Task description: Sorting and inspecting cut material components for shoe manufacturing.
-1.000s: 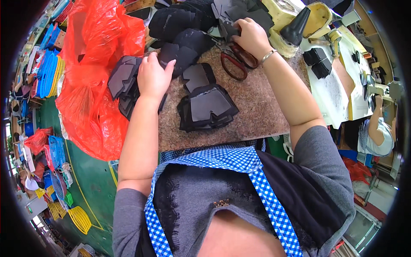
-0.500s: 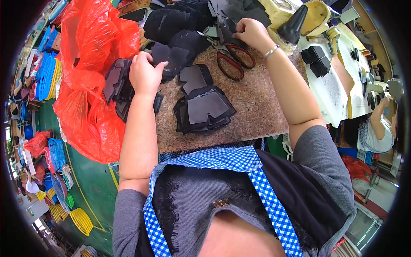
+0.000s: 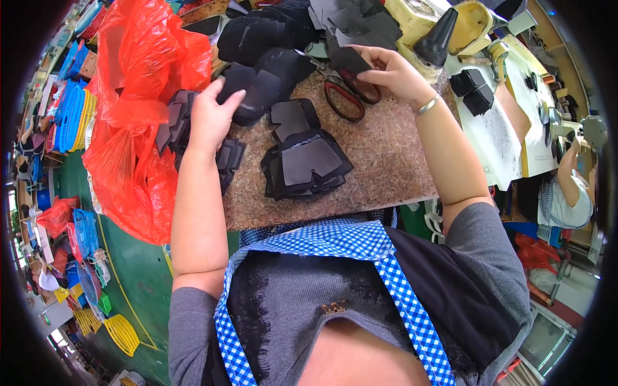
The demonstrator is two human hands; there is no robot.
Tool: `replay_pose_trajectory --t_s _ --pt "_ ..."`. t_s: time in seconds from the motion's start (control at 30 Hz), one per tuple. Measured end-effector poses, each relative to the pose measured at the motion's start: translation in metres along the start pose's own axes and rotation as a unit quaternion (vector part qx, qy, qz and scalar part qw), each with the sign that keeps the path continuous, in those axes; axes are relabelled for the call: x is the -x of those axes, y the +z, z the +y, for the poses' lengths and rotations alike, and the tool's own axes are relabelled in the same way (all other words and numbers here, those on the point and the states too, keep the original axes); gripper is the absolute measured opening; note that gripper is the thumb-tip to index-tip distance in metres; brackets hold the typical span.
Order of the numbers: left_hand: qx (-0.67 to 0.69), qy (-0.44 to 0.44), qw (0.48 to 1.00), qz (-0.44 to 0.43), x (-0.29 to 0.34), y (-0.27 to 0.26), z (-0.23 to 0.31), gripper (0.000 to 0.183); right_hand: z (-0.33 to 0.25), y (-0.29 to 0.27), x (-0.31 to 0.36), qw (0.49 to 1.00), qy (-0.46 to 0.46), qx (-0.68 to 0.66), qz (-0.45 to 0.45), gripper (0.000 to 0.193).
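Observation:
My left hand (image 3: 211, 119) rests on a loose heap of black cut pieces (image 3: 254, 90) at the left of the brown speckled board (image 3: 386, 161), thumb and fingers pinching one piece. My right hand (image 3: 393, 71) holds a black cut piece (image 3: 347, 58) at the board's far edge, just above red-handled scissors (image 3: 344, 96) lying there. A neat stack of black cut pieces (image 3: 306, 164) sits in the middle of the board, apart from both hands.
A red plastic bag (image 3: 138, 103) bulges at the left of the board. Yellow machine parts with a black cone (image 3: 438, 35) stand at the far right. Blue and yellow baskets (image 3: 77, 116) line the green floor. Another person (image 3: 570, 186) works at the right.
My left hand has slid a little forward and right over the loose heap. My right hand stays at the far edge with its black piece.

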State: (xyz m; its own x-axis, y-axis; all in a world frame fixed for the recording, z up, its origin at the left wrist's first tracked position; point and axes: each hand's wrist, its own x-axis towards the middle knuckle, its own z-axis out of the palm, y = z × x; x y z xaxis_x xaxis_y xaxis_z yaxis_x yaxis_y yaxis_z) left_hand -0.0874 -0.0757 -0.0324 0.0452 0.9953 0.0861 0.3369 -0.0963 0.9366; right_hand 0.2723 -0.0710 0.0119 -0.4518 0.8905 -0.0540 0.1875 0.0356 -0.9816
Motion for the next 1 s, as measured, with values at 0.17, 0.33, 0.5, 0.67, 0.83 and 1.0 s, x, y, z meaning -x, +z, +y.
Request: replay_pose_trajectory --t_s 0.17,0.33,0.5,0.67,0.83,1.0 --pt "0.017 0.086 0.994 0.067 -0.005 -0.007 0.018 0.043 0.007 0.000 -0.003 0.993 -0.019 0.076 0.089 0.026" --pt "-0.299 0.194 0.934 -0.009 -0.020 -0.003 0.005 0.038 -0.033 0.048 0.002 0.984 -0.053 0.011 0.168 0.021" --pt "-0.401 0.194 0.893 0.061 0.005 0.014 0.045 0.031 -0.019 0.054 0.007 0.990 -0.040 0.050 0.128 0.018" --pt "-0.310 0.146 0.939 -0.007 0.015 0.019 0.016 0.021 -0.029 0.063 0.001 0.992 0.003 -0.025 0.125 0.015" --pt "-0.275 0.079 0.958 -0.010 0.000 0.007 0.009 0.017 -0.026 0.086 -0.024 0.974 -0.161 0.157 -0.041 0.028" --pt "-0.181 0.071 0.980 0.043 -0.008 -0.008 0.015 0.018 -0.007 0.124 -0.062 0.957 -0.170 0.206 -0.115 0.032"
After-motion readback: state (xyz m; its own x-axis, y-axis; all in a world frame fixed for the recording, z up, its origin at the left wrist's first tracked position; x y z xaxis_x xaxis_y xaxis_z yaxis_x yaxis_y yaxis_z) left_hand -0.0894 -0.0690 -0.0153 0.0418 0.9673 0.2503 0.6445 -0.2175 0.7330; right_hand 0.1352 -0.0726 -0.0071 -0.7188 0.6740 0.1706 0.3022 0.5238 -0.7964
